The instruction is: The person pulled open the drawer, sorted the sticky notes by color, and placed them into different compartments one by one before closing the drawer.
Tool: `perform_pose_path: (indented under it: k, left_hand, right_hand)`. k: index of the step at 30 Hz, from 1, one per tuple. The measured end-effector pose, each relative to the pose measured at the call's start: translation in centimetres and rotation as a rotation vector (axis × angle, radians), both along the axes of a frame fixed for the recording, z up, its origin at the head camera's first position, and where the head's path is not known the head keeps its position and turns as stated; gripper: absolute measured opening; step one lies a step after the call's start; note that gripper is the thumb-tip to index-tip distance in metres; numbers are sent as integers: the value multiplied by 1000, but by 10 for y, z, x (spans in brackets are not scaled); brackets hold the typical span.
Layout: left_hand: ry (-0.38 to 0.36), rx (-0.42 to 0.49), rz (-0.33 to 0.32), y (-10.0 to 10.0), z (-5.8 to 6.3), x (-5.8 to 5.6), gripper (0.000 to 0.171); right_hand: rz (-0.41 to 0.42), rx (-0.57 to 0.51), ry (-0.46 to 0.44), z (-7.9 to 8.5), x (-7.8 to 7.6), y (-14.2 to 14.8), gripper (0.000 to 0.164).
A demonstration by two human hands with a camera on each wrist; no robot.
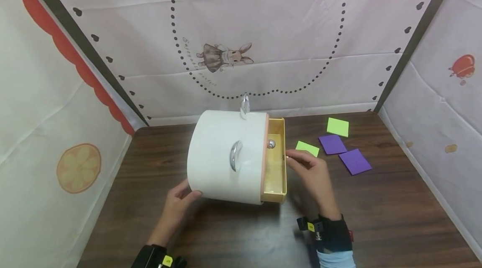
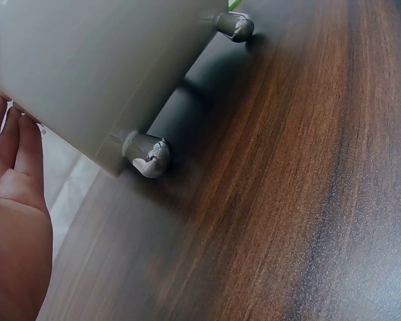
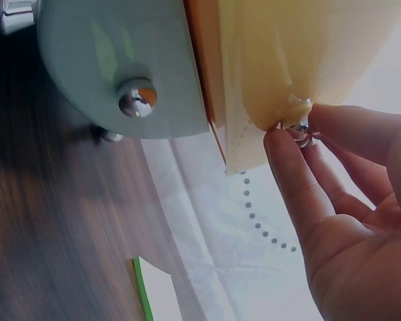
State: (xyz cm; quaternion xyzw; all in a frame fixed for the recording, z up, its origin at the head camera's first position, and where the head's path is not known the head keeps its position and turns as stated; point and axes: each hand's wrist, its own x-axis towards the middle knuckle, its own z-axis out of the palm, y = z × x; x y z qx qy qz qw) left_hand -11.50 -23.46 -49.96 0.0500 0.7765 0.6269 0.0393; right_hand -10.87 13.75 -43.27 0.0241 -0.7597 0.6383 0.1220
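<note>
A white rounded drawer box (image 1: 222,150) stands on the table, its gold drawer (image 1: 276,180) pulled partly out on the right side. My right hand (image 1: 310,171) pinches the small silver knob (image 3: 299,130) on the drawer front between thumb and fingertips. In the head view, a shiny silver ball (image 1: 271,144) shows inside the drawer. At the box's near left edge my left hand (image 1: 178,205) touches it, thumb on the curved side. The left wrist view shows the straight fingers (image 2: 28,150) against the box's left end. Silver round feet (image 2: 147,155) show under the box.
Purple square notes (image 1: 355,161) and green square notes (image 1: 337,127) lie on the dark wood table (image 1: 241,234) right of the box. Two curved silver fittings (image 1: 234,155) stick out from the box. Printed white cloth (image 1: 286,50) walls the table at the back and sides.
</note>
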Motion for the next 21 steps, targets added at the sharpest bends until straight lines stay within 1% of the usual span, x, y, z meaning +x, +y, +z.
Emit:
perform_pose_path:
  k: [3,6,10,13,17,21]
  left_hand:
    - [-3,3,-8,0,0,-2,47]
    - [20,-1,-23,-1,1,-3,47]
    - [49,-12,-32,-2,4,-3,46]
    - [37,-17,-22,-2,5,-3,46]
    - [19,-21,-13,-2,5,-4,47]
    - [-1,-21,-23,-2,4,-1,47]
  right_hand:
    - [-11,-18,-11,1,1,1,26]
    - [-9,-31,-17,3,0,1,27]
    - [2,-16,-11,5,0,2,27]
    - [3,3,-9,5,-1,7,27]
    - [3,27,-16,0,-3,16,28]
    - [7,35,-45,-14,-8,24,30]
